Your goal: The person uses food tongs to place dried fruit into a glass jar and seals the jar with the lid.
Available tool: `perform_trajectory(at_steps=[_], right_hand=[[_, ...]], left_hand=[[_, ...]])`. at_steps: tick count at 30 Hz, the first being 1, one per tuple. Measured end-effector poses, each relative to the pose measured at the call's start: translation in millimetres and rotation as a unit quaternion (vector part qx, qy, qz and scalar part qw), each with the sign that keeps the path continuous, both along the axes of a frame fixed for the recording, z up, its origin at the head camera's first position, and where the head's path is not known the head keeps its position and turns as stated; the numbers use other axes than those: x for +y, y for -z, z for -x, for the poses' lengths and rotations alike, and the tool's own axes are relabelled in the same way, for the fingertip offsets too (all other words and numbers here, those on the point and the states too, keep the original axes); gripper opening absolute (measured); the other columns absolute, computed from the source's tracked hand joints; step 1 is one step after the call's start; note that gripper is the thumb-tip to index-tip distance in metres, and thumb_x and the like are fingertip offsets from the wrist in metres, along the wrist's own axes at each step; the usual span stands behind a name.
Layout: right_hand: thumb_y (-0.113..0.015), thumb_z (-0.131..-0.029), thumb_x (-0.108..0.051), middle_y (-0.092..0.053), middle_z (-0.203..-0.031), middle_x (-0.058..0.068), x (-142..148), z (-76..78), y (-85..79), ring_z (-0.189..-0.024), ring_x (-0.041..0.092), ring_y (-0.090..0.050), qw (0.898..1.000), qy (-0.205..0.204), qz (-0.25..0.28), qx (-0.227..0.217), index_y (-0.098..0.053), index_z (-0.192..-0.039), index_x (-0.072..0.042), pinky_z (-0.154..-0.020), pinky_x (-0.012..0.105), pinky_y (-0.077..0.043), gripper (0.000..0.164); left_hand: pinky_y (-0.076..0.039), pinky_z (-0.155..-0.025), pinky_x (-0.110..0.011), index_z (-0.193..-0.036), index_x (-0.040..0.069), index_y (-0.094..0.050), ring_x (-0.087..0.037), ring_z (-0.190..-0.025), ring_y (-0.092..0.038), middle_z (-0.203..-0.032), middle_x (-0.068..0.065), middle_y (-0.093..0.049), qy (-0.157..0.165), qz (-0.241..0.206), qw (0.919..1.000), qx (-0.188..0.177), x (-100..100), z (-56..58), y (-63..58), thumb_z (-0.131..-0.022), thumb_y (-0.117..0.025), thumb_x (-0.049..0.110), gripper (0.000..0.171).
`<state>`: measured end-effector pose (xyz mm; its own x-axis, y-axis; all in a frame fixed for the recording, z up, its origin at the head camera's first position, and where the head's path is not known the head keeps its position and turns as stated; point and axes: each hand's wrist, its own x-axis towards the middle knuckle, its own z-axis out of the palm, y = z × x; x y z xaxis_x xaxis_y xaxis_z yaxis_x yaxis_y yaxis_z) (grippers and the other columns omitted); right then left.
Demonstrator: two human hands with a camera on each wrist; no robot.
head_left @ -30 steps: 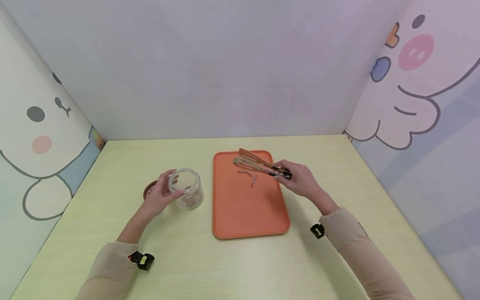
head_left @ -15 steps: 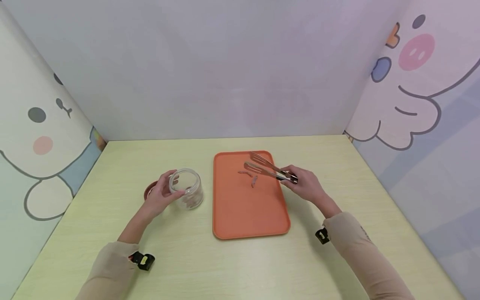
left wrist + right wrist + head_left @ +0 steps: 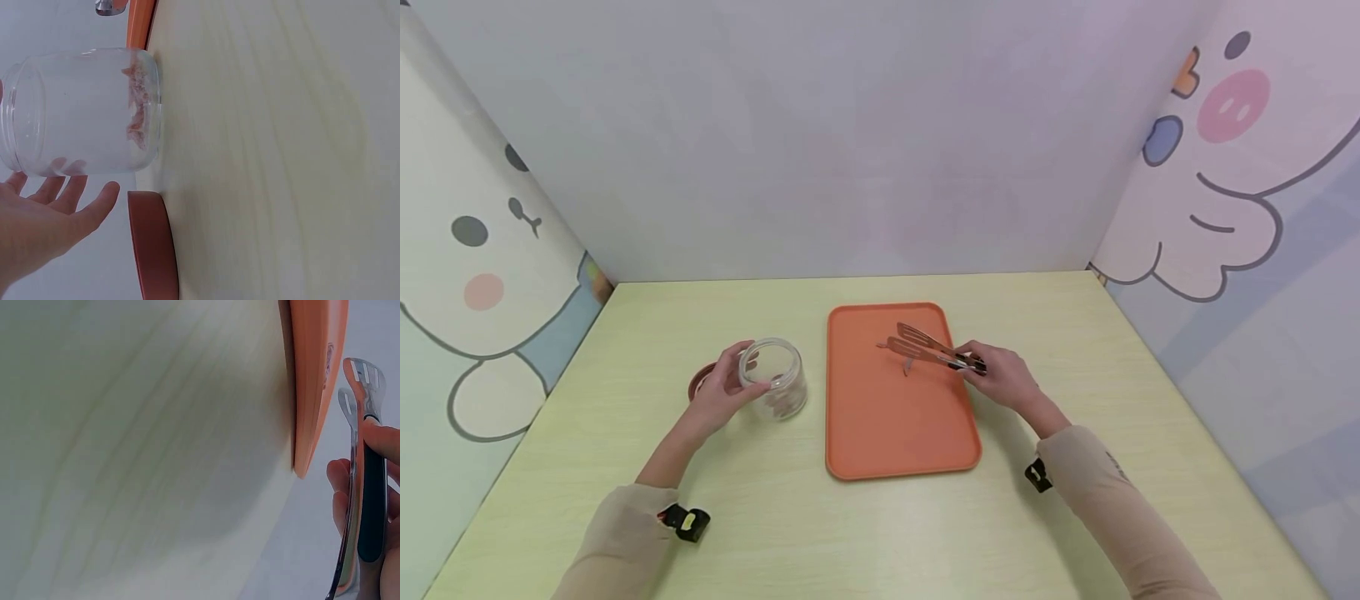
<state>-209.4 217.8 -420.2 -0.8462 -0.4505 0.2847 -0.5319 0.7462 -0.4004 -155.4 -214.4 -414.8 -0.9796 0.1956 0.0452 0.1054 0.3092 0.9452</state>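
- Tongs (image 3: 374, 487) sit in the grip of the right hand (image 3: 996, 375), thumb on one dark handle and fingers curled against the other side.
- Their two slotted ends stand parted and point left over the upper half of an orange tray (image 3: 898, 425).
- Beneath those ends, small pinkish pieces (image 3: 907, 367) lie on the tray, partly covered by the tongs.
- The left hand (image 3: 718, 396) is curved partway round a clear glass jar (image 3: 87, 112), thumb on the near side, fingers on the far side.
- The jar is mouth up, left of the tray and apart from it, with pinkish bits (image 3: 138, 112) at its bottom.
- A reddish-brown round object (image 3: 153, 247) rests on the pale wooden table (image 3: 775, 508) beside the jar, partly hidden by the left hand in the head view.
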Motion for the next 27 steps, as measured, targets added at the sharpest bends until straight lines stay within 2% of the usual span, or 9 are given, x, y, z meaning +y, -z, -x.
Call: perform_trajectory(at_steps=[7, 15, 27], right_hand=[[-0.068, -0.078, -0.016, -0.06, -0.074, -0.002, -3.5, 1.9, -1.5, -0.054, 0.01, -0.047, 1.0, 0.004, -0.012, -0.001, -0.061, -0.102, -0.013, -0.048, 0.028, -0.038, 0.025], [-0.067, -0.079, -0.015, -0.055, -0.068, -0.006, -6.4, 4.1, -3.5, -0.048, 0.009, -0.042, 0.999, 0.005, -0.025, -0.025, -0.061, -0.1, -0.014, -0.045, 0.027, -0.035, 0.022], [-0.065, -0.079, -0.01, -0.053, -0.064, -0.007, -7.9, 5.0, -5.0, -0.047, 0.01, -0.04, 0.999, 0.007, -0.033, -0.037, -0.06, -0.097, -0.014, -0.044, 0.027, -0.033, 0.019]], left_hand=[[-0.04, -0.085, -0.019, -0.135, 0.012, -0.02, -0.037, -0.12, -0.032, -0.134, -0.023, -0.029, 0.005, -0.01, 0.9999, 0.002, 0.5, -0.9, -1.4, -0.082, -0.063, 0.02, 0.068], [-0.038, -0.089, -0.036, -0.135, 0.013, -0.021, -0.036, -0.12, -0.032, -0.134, -0.023, -0.03, 0.003, -0.009, 1.0, 0.0, 1.4, -1.7, -2.8, -0.082, -0.064, 0.021, 0.069], [-0.038, -0.09, -0.037, -0.135, 0.014, -0.021, -0.035, -0.121, -0.032, -0.135, -0.022, -0.029, -0.001, -0.004, 1.0, -0.005, 2.0, -2.0, -3.1, -0.082, -0.064, 0.023, 0.069]])
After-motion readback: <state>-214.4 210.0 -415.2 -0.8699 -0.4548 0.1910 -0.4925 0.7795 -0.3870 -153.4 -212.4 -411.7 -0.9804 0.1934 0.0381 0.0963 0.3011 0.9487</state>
